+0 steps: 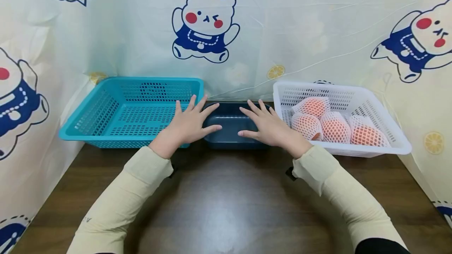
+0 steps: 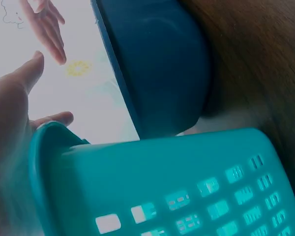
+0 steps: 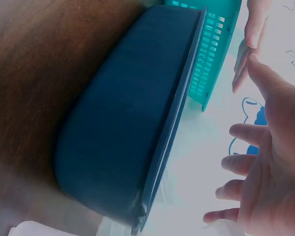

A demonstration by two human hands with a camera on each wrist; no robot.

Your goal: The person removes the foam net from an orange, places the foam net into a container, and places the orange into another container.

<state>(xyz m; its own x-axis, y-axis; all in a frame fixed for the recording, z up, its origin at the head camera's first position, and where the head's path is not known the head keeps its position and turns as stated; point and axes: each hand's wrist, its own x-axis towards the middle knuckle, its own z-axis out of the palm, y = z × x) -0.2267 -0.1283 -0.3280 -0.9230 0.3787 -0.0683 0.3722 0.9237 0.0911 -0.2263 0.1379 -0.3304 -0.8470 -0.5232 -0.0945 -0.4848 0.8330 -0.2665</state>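
In the head view my left hand (image 1: 188, 124) is spread above the right end of a turquoise basket (image 1: 106, 138), its fingertips reaching toward a dark blue tray (image 1: 227, 128). My right hand (image 1: 266, 125), fingers also spread, hovers over the right side of that tray. Neither hand holds anything. The right wrist view shows the tray's side wall (image 3: 123, 108) below my right hand (image 3: 280, 147). To the right of it stands a white basket (image 1: 399, 146) with several round orange fruits (image 1: 335, 127) in white foam nets. Part of the tray is hidden behind my hands.
Brown wooden table (image 1: 226, 203) lies under all three containers, which line up along its back. Behind them hangs a pale cloth (image 1: 247, 46) with printed bears and lemon slices. The turquoise basket and the tray stand close together.
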